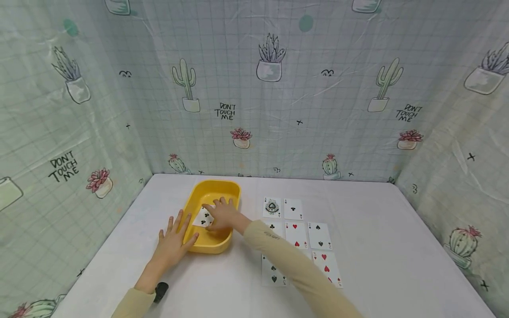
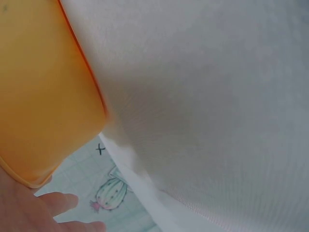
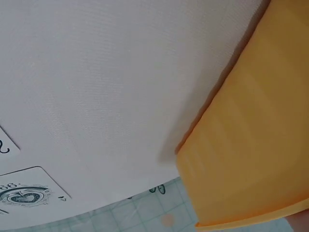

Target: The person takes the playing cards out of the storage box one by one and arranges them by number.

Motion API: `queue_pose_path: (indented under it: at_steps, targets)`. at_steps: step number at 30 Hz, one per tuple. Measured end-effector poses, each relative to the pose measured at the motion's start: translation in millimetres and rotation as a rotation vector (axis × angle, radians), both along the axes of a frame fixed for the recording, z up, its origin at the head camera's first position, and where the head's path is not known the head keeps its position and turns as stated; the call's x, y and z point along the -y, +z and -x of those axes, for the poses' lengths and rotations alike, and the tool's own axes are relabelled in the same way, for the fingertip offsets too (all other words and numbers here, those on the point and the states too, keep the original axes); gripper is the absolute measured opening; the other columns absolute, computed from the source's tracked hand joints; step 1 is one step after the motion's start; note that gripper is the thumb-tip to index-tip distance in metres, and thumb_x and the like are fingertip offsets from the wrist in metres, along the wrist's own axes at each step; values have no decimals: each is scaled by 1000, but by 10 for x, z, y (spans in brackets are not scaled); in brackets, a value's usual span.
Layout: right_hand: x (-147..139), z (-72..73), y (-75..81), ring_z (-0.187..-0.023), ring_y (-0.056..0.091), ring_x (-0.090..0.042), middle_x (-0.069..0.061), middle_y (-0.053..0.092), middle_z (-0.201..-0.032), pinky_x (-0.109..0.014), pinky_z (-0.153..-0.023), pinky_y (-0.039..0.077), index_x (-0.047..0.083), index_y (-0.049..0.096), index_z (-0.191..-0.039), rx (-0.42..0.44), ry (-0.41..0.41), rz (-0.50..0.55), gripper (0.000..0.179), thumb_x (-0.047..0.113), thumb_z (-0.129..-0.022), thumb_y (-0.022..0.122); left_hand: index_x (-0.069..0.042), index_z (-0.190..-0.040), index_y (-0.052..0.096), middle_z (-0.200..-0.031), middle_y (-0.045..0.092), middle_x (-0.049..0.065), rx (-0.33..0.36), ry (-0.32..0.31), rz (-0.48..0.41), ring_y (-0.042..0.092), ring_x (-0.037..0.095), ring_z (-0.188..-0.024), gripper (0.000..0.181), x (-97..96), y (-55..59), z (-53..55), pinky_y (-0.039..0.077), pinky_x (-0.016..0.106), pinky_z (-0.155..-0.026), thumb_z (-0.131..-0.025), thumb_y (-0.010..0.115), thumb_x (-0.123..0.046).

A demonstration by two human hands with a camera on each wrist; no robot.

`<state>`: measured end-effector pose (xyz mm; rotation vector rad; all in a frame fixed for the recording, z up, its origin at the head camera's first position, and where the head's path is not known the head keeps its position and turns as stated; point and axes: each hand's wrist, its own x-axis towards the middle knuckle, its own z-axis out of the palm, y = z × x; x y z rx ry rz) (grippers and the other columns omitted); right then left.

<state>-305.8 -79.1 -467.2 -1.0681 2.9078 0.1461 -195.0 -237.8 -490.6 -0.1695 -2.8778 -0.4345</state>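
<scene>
In the head view, a yellow tray [image 1: 210, 249] stands on the white table, left of centre. My right hand [image 1: 224, 216] reaches into it, fingers spread and bent over a playing card [image 1: 203, 218] showing clubs. The forefinger and thumb lie at two opposite edges of that card, holding it between them; the palm covers part of its face. My left hand [image 1: 172, 240] rests against the tray's left wall, fingers fanned out and fairly straight. The left wrist view shows the tray's outer side [image 2: 43, 87] beside several fingers [image 2: 60, 203].
Right of the tray, face-up cards lie in rows: an ace of spades [image 1: 272, 206], an ace of clubs [image 1: 293, 209], a two of hearts [image 1: 296, 234], a two of spades [image 1: 319, 235] and threes below, partly under my right sleeve [image 1: 294, 265]. A black object [image 1: 161, 291] sits beside my left wrist.
</scene>
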Motion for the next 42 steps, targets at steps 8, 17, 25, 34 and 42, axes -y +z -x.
queue_pose_path:
  at_steps: [8, 17, 25, 34, 42]
  targets:
    - [74, 3, -39, -131, 29, -26, -5, 34, -141, -52, -106, 24, 33, 20, -141, 36, -23, -15, 75, 61, -78, 50, -10, -142, 22, -149, 13, 19, 13, 5, 3, 14, 50, -131, 68, -12, 23, -12, 17, 74, -91, -89, 44, -45]
    - [128, -10, -83, -132, 28, -25, -5, 35, -140, -51, -107, 22, 34, 19, -141, 89, -99, -7, 75, 63, -79, 48, -10, -142, 21, -149, 12, 19, 19, 6, 1, 14, 50, -131, 68, -20, 23, -13, 17, 74, -91, -89, 43, -46]
    - [150, 16, -120, -129, 32, -24, -4, 39, -137, -50, -105, 26, 33, 18, -142, 59, -122, -27, 78, 66, -77, 47, -10, -142, 21, -149, 13, 19, 17, 11, 8, 14, 50, -131, 68, -25, 24, 4, 18, 74, -91, -89, 43, -46]
    - [176, 30, -133, -127, 34, -23, -4, 41, -135, -49, -104, 28, 32, 23, -140, 38, -114, -14, 76, 64, -76, 50, -10, -142, 21, -149, 13, 19, 10, 8, 10, 14, 50, -131, 67, -26, 24, -1, 18, 74, -91, -89, 44, -45]
    - [170, 16, -109, -126, 35, -24, -7, 39, -135, -48, -104, 29, 30, 23, -141, 33, -97, -1, 77, 62, -77, 52, -9, -143, 20, -149, 12, 19, 25, 13, 18, 13, 50, -131, 68, -25, 33, -3, 17, 74, -91, -90, 43, -45]
